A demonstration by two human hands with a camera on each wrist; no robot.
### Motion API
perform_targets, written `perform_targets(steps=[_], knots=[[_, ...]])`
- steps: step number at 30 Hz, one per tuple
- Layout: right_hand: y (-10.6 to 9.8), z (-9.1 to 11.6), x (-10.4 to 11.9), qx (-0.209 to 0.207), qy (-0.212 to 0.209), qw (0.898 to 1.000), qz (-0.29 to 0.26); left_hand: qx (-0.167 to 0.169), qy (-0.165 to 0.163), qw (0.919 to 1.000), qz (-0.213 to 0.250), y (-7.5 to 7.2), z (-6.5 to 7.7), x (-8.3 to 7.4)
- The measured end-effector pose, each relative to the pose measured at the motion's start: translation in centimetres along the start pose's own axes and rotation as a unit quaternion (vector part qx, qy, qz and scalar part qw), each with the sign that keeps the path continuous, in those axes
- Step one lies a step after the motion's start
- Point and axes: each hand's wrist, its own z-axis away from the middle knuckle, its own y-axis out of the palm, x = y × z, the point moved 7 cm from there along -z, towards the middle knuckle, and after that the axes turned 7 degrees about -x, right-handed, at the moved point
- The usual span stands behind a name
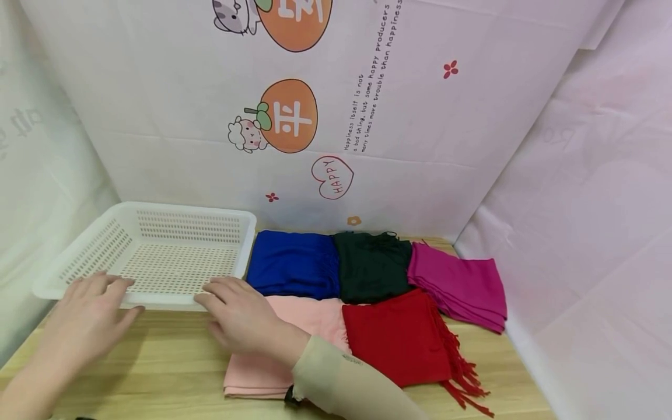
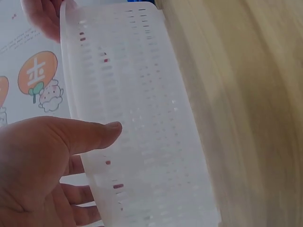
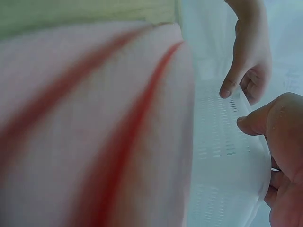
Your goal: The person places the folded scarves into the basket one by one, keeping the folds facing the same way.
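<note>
A white plastic basket (image 1: 184, 268) with slotted sides stands at the left of the table, nothing inside it. My left hand (image 1: 86, 318) holds its near rim toward the left corner. In the left wrist view the thumb (image 2: 102, 135) lies on the outer wall and the fingers reach over the rim. The right hand (image 1: 238, 312) grips the same rim near its right corner, its thumb (image 3: 255, 120) outside the wall in the right wrist view. Under the right forearm lies a folded pink scarf (image 1: 310, 315).
Right of the basket lie a folded blue scarf (image 1: 294, 265), a dark green scarf (image 1: 374, 268) and a magenta scarf (image 1: 462, 286). A red fringed scarf (image 1: 394, 341) sits in front of them. White printed cloth (image 1: 409, 146) walls off the back and sides of the wooden table (image 1: 168, 361).
</note>
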Motion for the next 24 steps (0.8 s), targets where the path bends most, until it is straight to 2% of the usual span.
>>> perform_targets(steps=[7,13,16,18,24], knots=[[-0.8,1.3,0.1,0.005,-0.011,1.000,0.007,-0.013,0.037,0.9992,0.005,0.1,-0.4,-2.0],[-1.2,2.3,-0.2,0.000,-0.002,1.000,-0.008,-0.018,0.048,0.9985,0.016,0.7,-0.4,-3.1],[-1.4,2.7,-0.4,-0.003,0.004,1.000,-0.025,-0.028,0.064,0.9973,0.023,0.9,-0.5,-3.8],[-1.4,3.0,-0.5,-0.003,0.003,1.000,-0.016,-0.037,0.075,0.9961,0.028,0.9,-0.7,-4.3],[-1.5,3.6,-0.7,0.002,0.011,1.000,-0.029,-0.041,0.095,0.9941,0.034,1.2,-0.9,-5.9]])
